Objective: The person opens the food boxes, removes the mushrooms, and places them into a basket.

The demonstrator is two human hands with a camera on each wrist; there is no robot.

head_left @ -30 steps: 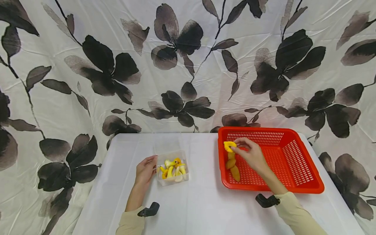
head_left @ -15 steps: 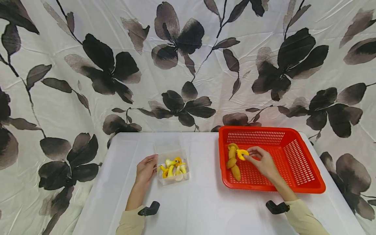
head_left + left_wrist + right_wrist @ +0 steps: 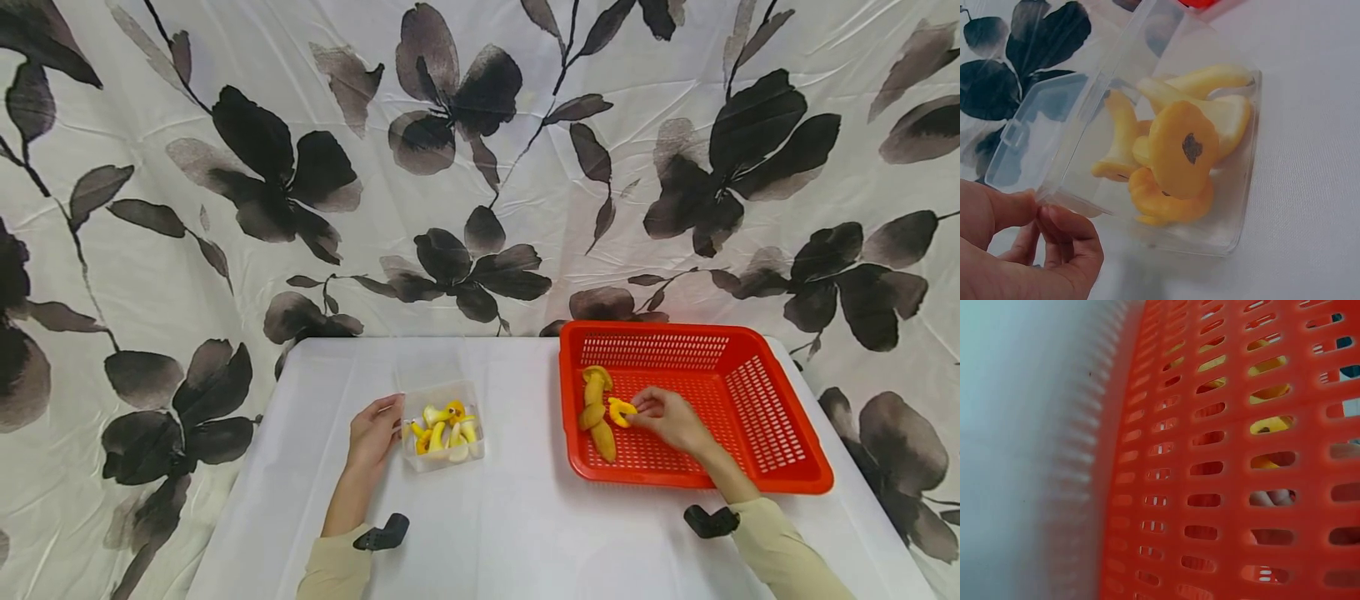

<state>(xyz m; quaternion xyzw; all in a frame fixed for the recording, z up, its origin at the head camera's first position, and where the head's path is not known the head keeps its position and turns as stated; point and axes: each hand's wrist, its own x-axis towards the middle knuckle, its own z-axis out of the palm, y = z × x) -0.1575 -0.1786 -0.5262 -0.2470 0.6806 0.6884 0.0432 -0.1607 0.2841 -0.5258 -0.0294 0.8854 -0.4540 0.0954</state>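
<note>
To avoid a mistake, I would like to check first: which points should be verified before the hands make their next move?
1. Left hand grips the rectangular transparent plastic box at its edge: ok.
2. Transparent plastic lid is open: ok.
3. Yellow mushroom-shaped pieces lie inside the box: ok.
4. Right hand pinches the small, curved, bright-yellow piece within the rectangular red perforated plastic basket: ok.
5. This piece rests on the basket floor: cannot tell.
6. Right wrist view is unobstructed: not ok, the basket wall blocks it.

The right hand has moved its yellow mushroom rightward
</note>
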